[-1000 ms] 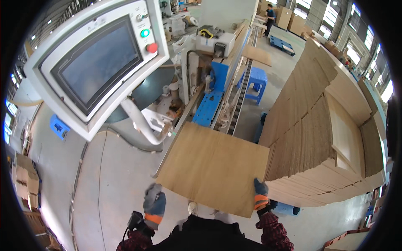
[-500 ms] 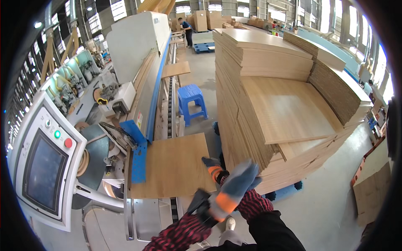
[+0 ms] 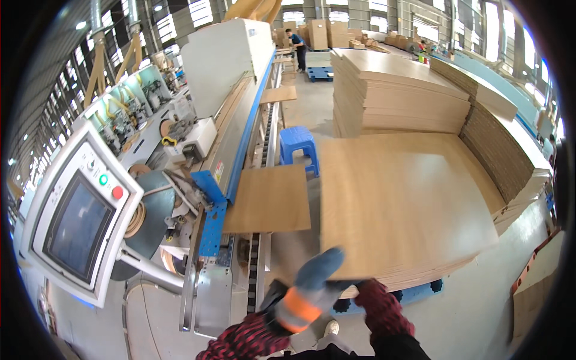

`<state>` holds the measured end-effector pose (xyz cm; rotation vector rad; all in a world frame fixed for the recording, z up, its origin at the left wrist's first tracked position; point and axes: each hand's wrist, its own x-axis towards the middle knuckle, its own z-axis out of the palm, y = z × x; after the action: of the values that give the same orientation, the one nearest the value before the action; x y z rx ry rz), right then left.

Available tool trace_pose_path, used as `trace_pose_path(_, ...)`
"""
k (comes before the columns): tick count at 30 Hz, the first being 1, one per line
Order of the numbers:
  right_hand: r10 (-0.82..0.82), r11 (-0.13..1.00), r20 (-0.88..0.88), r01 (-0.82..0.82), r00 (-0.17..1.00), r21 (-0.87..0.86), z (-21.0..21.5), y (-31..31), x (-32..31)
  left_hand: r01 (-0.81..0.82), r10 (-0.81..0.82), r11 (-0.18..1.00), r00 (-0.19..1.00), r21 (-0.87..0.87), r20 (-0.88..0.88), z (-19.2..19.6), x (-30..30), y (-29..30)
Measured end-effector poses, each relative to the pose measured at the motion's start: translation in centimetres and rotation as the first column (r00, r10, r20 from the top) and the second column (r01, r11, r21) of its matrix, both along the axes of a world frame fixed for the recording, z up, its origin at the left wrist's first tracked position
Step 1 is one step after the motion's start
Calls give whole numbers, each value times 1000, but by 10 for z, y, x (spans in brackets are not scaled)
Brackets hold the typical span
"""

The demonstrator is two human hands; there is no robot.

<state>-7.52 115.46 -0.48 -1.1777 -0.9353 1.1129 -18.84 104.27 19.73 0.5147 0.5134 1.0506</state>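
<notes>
— Head view, left to right: screen (image 3: 81, 219), then the panel (image 3: 268, 199), now lying on the feed track, out of my hands.

— And your hands?

— Left glove (image 3: 312, 287) grips the top board (image 3: 402, 204) of the stack; right hand's hidden, probably beneath it.

A single view, from a wide fisheye camera worn on the person's head. It looks steeply down and forward over the person's own arms, which enter from the lower edge. Nearest the lens is the left hand (image 3: 312, 288) in a grey and orange glove, at the near edge of the top wooden panel (image 3: 402, 204); the right hand seems hidden under that edge. Left of the grip runs the long machine (image 3: 240, 120) with its control screen (image 3: 78, 222), bent by the rim. Beyond the grip the view reaches far down the hall to a distant person (image 3: 296, 45). No second view shares the scene.
</notes>
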Motion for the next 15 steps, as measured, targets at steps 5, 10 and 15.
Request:
trace_pose_path(5, 39, 991, -247, -69, 968, -116, 27, -138, 73, -87, 85, 985, 996, -149, -20, 2, -138, -102)
trace_pose_path(10, 102, 959, -408, -199, 907, -202, 78, -223, 121, -187, 184, 970, 982, -156, -35, -63, -227, -170)
trace_pose_path(15, 209, 801, -763, -555, 612, -226, 121, -225, 115, -149, 178, 931, 982, -333, 59, -124, -274, -223)
